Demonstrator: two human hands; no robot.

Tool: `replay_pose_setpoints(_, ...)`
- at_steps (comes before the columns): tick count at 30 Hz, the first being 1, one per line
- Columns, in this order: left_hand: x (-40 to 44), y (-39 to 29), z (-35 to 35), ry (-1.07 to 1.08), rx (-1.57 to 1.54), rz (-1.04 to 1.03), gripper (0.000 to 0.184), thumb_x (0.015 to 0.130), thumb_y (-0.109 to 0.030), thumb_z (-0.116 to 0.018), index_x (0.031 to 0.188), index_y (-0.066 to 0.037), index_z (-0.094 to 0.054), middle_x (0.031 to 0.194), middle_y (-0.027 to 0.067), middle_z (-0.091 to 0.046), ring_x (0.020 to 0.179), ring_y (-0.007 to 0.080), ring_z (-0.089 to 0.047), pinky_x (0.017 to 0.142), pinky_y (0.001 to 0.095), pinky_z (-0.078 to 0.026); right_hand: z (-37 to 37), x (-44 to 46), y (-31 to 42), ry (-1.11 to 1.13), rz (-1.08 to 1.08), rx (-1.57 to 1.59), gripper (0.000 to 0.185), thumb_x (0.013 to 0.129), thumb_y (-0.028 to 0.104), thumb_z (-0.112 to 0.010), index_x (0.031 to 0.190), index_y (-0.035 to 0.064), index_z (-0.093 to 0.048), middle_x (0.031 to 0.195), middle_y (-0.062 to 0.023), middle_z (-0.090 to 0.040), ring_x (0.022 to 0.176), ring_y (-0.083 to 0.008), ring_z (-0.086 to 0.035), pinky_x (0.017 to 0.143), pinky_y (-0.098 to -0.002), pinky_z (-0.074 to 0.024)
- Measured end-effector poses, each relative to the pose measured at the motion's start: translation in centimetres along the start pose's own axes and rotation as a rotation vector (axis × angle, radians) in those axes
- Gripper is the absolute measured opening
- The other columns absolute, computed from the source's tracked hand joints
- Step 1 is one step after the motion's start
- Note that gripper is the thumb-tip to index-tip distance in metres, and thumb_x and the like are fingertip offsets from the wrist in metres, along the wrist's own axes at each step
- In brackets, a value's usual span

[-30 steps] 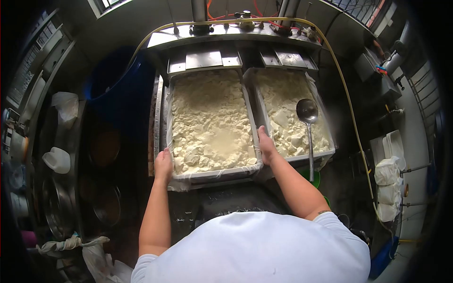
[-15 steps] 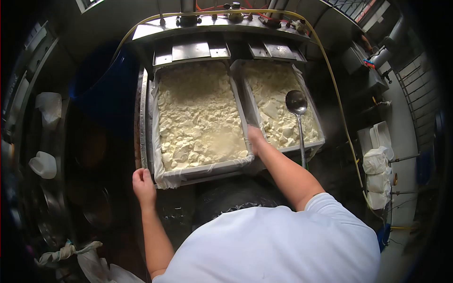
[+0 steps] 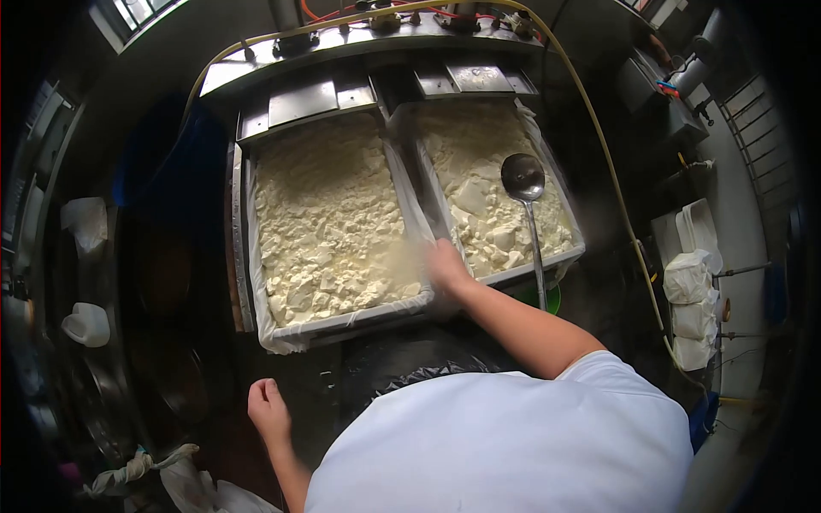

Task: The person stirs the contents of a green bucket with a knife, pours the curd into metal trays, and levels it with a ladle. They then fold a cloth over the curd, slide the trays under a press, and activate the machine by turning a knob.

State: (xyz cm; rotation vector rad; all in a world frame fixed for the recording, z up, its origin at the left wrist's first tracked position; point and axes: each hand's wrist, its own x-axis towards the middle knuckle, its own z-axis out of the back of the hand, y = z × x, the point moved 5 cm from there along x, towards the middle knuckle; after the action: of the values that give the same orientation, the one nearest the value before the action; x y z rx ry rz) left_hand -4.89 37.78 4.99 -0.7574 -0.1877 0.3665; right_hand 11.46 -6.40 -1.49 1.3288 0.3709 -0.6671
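Two box moulds stand side by side, lined with white cloth and filled with broken white curd. My right hand [image 3: 446,267] is at the inner front corner of the left mould [image 3: 359,319], its fingers curled at the edge of the cloth [image 3: 410,192]; the fingertips are blurred. Low at the left, away from the moulds, my left hand [image 3: 268,409] is loosely closed with nothing visible in it. A long-handled metal ladle [image 3: 523,178] lies across the right mould [image 3: 547,258], bowl on the curd [image 3: 479,201] and handle over the front rim.
Metal plates [image 3: 304,103] and a pipe ledge with a yellow hose [image 3: 590,128] are behind the moulds. A blue barrel [image 3: 158,162] stands at left, near a white jug [image 3: 87,325]. Something green [image 3: 554,299] shows below the right mould. White bags [image 3: 691,308] hang at right.
My left hand has come away from the left mould's front corner and dropped toward me. My right hand has shifted onto the cloth edge. The whole view has moved slightly.
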Motion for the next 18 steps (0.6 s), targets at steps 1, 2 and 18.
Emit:
replay_pose_setpoints(1,0.9,-2.8,-0.9,0.028,-0.003,-0.06,0.022,0.101,-0.019,-0.063,0.099,0.003,-0.066,0.081,0.0094,-0.064,0.076,0.017,-0.06,0.073,0.0334,-0.05,0.9,-0.8,1.3,-0.14,0.268,-0.16,0.044,0.105,0.036,-0.053,0.119,-0.0061,-0.057,0.113,-0.0299,-0.064,0.105,-0.0421,-0.062,0.09,-0.0489,-0.0472)
replay_pose_setpoints(2,1.7,-5.5,-1.8,0.055,-0.006,-0.114,0.022,0.101,-0.018,-0.063,0.1,0.003,-0.067,0.084,0.0104,-0.065,0.078,0.0178,-0.061,0.075,0.0337,-0.051,1.5,-1.8,2.7,-0.278,0.535,-0.324,0.037,0.103,0.031,-0.057,0.111,-0.005,-0.057,0.105,-0.0307,-0.065,0.099,-0.0459,-0.062,0.088,-0.0509,-0.0474)
replay_pose_setpoints(18,2.3,-23.5,-24.3,0.837,-0.863,0.268,0.033,0.094,-0.005,-0.053,0.127,-0.001,-0.057,0.111,0.0115,-0.069,0.095,0.0215,-0.07,0.08,0.0338,-0.059,5.2,-12.1,11.0,0.114,1.286,-0.176,0.029,0.095,0.01,-0.062,0.121,-0.0022,-0.061,0.102,-0.023,-0.067,0.099,-0.0408,-0.065,0.085,-0.0464,-0.0533)
